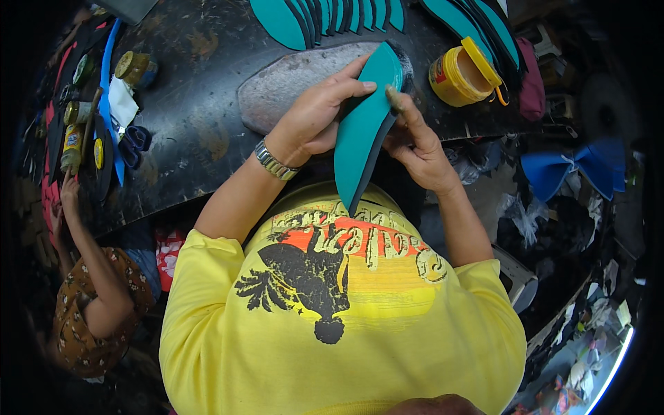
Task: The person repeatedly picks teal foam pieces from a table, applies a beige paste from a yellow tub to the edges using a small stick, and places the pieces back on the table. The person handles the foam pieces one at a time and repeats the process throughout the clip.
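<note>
My left hand (315,114) grips a teal foam sole (364,135) with a dark underside, thumb on top and fingers beneath. The sole is held tilted in front of me, its upper end over a grey stone slab (277,86). At the sole's right edge is my right hand (418,142), one finger with a brownish smeared tip on the rim and the others curled against its side, partly hidden. A yellow tub (451,79) of tan paste stands right of the slab, its lid tipped up.
Teal soles (277,21) lie overlapped in a row at the back of the black table (187,104), with more (477,31) at the far right. Jars (135,67) stand at left. A co-worker's arm (90,256) reaches in there. Blue pieces (574,173) lie at right.
</note>
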Demonstrator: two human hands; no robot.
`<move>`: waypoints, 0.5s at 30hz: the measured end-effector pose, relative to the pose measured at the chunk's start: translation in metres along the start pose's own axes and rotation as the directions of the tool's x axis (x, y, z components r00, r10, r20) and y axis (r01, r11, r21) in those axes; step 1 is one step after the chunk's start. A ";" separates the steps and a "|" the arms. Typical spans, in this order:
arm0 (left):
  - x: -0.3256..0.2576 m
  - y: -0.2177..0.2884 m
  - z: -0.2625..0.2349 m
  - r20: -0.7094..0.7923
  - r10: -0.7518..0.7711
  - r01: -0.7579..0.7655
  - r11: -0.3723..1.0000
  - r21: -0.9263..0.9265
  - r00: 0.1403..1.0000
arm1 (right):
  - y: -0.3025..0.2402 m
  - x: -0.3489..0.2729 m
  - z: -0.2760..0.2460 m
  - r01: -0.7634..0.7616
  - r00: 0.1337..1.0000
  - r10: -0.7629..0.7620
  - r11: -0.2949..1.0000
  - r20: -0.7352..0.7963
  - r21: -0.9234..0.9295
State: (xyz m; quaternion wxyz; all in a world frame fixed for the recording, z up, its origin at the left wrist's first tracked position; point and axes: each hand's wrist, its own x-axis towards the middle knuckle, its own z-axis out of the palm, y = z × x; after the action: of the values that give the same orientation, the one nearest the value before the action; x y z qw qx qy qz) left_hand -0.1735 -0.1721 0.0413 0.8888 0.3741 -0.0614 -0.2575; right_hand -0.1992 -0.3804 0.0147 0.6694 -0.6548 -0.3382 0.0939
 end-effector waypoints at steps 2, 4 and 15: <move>0.000 0.002 -0.002 -0.022 0.015 -0.015 1.000 -0.022 1.000 | -0.002 0.000 0.001 -0.077 0.997 0.076 0.996 0.032 0.037; -0.001 0.007 -0.007 -0.054 0.048 -0.048 0.999 0.011 0.997 | -0.004 0.001 -0.001 -0.207 0.976 0.199 0.973 0.085 0.104; 0.034 0.114 -0.139 -0.492 0.436 -0.209 0.868 0.450 0.754 | 0.026 0.026 -0.002 -0.041 0.939 0.082 0.991 -0.333 0.128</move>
State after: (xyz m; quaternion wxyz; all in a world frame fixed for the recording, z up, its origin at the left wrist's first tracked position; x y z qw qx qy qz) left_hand -0.0555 -0.0343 0.0185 0.8096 0.5767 0.0998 0.0450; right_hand -0.1705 -0.3638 -0.0015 0.7521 -0.6302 -0.1918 0.0211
